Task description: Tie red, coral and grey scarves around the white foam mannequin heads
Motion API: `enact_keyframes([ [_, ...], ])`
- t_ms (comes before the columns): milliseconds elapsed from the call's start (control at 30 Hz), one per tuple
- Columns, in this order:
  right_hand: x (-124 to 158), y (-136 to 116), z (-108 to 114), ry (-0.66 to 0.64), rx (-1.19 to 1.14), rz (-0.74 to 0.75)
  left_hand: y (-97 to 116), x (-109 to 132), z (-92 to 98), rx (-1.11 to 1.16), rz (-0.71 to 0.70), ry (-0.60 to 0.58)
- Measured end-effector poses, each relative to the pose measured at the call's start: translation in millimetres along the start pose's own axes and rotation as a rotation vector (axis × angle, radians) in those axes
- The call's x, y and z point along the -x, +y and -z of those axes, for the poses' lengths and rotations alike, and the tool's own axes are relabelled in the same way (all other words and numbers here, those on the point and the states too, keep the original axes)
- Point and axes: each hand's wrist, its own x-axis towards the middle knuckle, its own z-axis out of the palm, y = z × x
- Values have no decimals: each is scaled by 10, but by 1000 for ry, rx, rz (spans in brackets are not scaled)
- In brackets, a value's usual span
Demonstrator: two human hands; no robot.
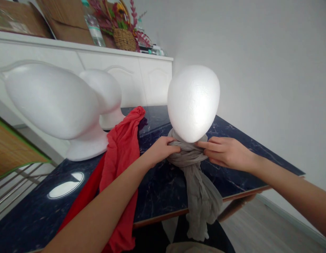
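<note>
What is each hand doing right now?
Left hand: holding the gray scarf between thumb and fingers.
Right hand: fingers at the scarf; whether gripping cannot be told.

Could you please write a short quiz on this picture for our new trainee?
1. Multiple choice: what touches the grey scarf? A) left hand only; B) right hand only; C) both.
2. True or false: in this view, the red cloth lies to the right of the grey scarf.
3. Count: how many white dummy heads are in view?

Key:
1. C: the left hand and right hand both touch it.
2. False: the red cloth lies to its left.
3. Three.
</note>
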Motion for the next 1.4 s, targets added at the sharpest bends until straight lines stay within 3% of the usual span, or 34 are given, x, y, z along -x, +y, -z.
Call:
enact_keyframes([
  [133, -81, -49, -33, -81, -83, 79, 67, 26, 57, -425, -49, 164],
  [233, -139, -85, -50, -185, -157, -17, 79, 46, 71, -468, -79, 248],
  [367, -146, -81, -56, -238, -177, -157, -7, 15, 110, -173, -68, 218],
  [533, -117, -39, -58, -289, -211, -164, -31, -10, 129, 294, 83, 173],
  [600, -106, -20, -62, -290, -197, -186, -9, 0, 176, 359, 112, 129],
  [667, -93, -2, -67, -286, -169, -215, 5, 25, 285, 302, 136, 17],
  [767, -81, 15, -73, -287, -133, -252, -16, 87, 543, 26, 182, -155],
  [833, -85, 14, -76, -288, -118, -262, -53, 134, 715, -157, 153, -138],
  [900, -99, 5, -82, -295, -105, -264, -90, 176, 831, -197, 94, -73],
  [1133, -173, -52, -134, -324, -88, -282, -31, 283, 825, 217, 27, -2],
  [1200, -199, -66, -142, -319, -88, -305, 13, 343, 847, 130, 87, -27],
  [1333, -250, -83, -133, -320, -84, -344, 85, 581, 989, -260, 242, -166],
  [1400, -272, -82, -122, -332, -80, -351, 109, 756, 1067, -324, 266, -119],
])
